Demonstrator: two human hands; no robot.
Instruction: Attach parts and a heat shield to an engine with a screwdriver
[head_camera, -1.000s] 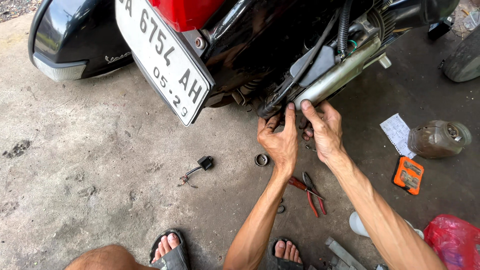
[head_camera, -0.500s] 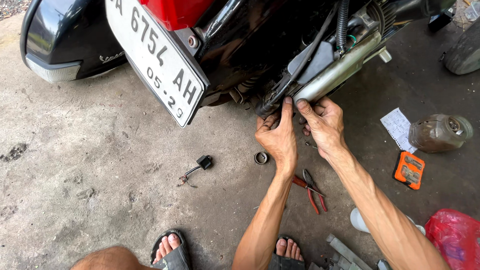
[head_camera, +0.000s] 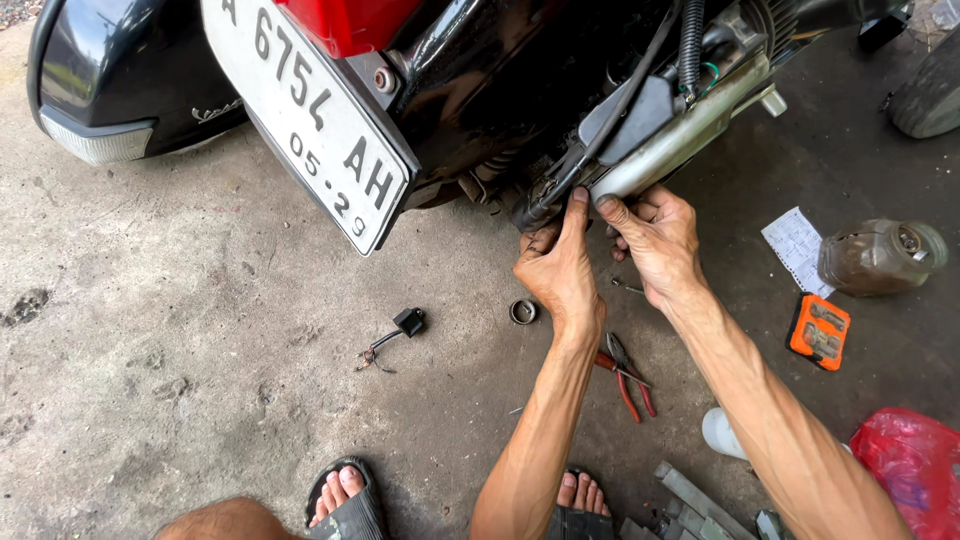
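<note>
A: Both hands are working under the scooter's rear. Why so close together?

B: The left hand (head_camera: 560, 272) is pressing its fingers up against the black cable (head_camera: 560, 178), grip clamped there, likely steadying it. The right hand (head_camera: 655, 238) is cupping the end of the metal pipe (head_camera: 680, 140) from below, fingers curled on it.

A: And the tools?

B: Red-handled pliers (head_camera: 628, 372) and a small ring (head_camera: 523, 311) are lying on the concrete floor (head_camera: 200, 350), near the wrists, probably for quick reach.
</note>
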